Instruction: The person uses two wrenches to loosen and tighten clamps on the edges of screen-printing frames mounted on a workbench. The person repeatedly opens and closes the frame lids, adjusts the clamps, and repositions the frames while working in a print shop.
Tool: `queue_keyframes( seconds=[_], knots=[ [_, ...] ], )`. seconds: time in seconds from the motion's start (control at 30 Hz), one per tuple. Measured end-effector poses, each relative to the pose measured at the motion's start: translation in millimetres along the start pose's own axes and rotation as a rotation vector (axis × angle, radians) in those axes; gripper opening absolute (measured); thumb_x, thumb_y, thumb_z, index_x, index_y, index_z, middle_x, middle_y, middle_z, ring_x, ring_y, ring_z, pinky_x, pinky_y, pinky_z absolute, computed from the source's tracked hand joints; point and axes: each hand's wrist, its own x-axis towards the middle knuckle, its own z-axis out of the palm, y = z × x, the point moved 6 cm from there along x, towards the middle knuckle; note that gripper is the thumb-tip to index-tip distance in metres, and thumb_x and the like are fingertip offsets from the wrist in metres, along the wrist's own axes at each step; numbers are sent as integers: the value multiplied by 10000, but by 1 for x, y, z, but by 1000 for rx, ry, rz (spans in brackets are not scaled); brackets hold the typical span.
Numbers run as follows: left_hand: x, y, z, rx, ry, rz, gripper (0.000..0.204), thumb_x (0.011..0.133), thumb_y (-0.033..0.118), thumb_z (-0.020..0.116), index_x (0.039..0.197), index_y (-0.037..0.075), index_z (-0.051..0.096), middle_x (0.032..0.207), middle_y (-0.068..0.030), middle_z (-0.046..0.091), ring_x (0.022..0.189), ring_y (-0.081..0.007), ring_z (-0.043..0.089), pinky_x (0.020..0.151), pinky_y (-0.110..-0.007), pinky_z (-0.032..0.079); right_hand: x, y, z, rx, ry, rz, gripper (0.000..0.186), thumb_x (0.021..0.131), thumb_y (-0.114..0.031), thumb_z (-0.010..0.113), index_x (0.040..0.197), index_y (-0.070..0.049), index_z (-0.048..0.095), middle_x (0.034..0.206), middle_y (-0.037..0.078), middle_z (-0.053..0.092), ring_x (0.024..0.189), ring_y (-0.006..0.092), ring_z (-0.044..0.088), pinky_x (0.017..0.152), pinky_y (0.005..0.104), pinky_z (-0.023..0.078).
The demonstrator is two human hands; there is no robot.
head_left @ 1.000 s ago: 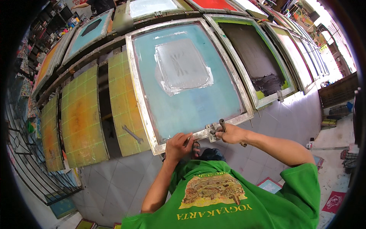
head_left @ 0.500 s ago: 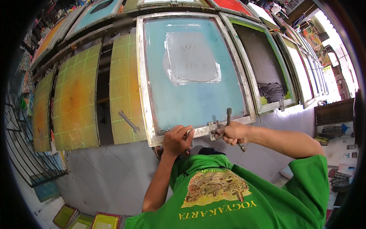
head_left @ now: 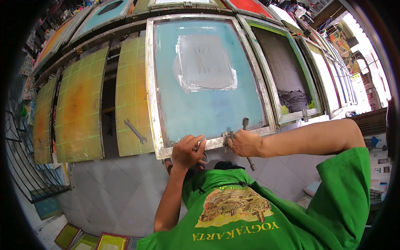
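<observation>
A silver-edged screen frame [head_left: 151,83] with blue mesh and a grey coated rectangle [head_left: 206,62] lies in front of me. My left hand [head_left: 187,152] grips its near edge, fingers curled over the metal. To its right, my right hand [head_left: 246,142] is closed on a long socket wrench [head_left: 252,166] at a metal clamp [head_left: 225,140] on that edge; the wrench's head sticks up above my fist, and my fingers partly hide the clamp. A loose open-ended spanner [head_left: 135,131] lies on the yellow gridded board left of the frame.
More gridded boards [head_left: 79,108] run leftward, with dark gaps between. A screen with dark ink [head_left: 279,58] adjoins on the right, and more screens stand behind. A black metal railing [head_left: 21,158] curves at the left. Coloured frames [head_left: 112,241] rest low at the bottom left.
My right elbow has risen and moved outward, and the wrench in that fist sits at a different angle. My left hand stays on the frame. The whole view has shifted slightly.
</observation>
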Motion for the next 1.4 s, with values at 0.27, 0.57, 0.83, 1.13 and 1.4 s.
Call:
queue_keyframes(
  seconds=[0.27, 0.57, 0.83, 1.13, 1.4],
  knots=[
    [-7, 19, 24, -37, -58, -36, 168, 816, 160, 837, 969, 107, 794, 914, -91, 714, 875, -306, 671, 798, -435, 530, -65, 54, 12, 937, 756, 650, 412, 923, -426, 803, 913, -55, 622, 730, 174, 627, 670, 304, 624, 626, 454, 482],
    [-7, 70, 67, 90, -134, -1, 188, 894, 262, 796, 1049, 162, 831, 1213, -38, 681, 1123, -257, 613, 915, -409, 440, -34, -25, 109, 1061, 1526, 885, 353, 821, -119, 899, 945, -42, 577, 749, 47, 527, 628, 174, 484, 587, 331, 426],
    [-10, 70, 68, 111, -87, 19, 187, 839, 293, 866, 905, 132, 798, 1095, -23, 684, 1049, -249, 633, 879, -410, 457, -45, -27, 100, 1102, 1538, 873, 260, 861, -128, 864, 977, -38, 650, 719, 88, 617, 605, 217, 610, 598, 357, 504],
    [-6, 71, 70, 36, -127, 22, 245, 813, 311, 898, 936, 122, 802, 1114, -42, 687, 1080, -270, 634, 954, -436, 459, -42, -14, 101, 1194, 1486, 749, 237, 873, -143, 862, 984, -41, 679, 712, 89, 641, 600, 187, 623, 577, 348, 500],
    [-12, 70, 78, 56, -159, -85, 195, 856, 247, 868, 1001, 130, 813, 1180, -57, 674, 1104, -263, 620, 958, -426, 448, -36, -17, 117, 1416, 1542, 649, 236, 854, -108, 878, 939, -26, 673, 737, 44, 668, 597, 113, 591, 556, 307, 477]
  ],
)
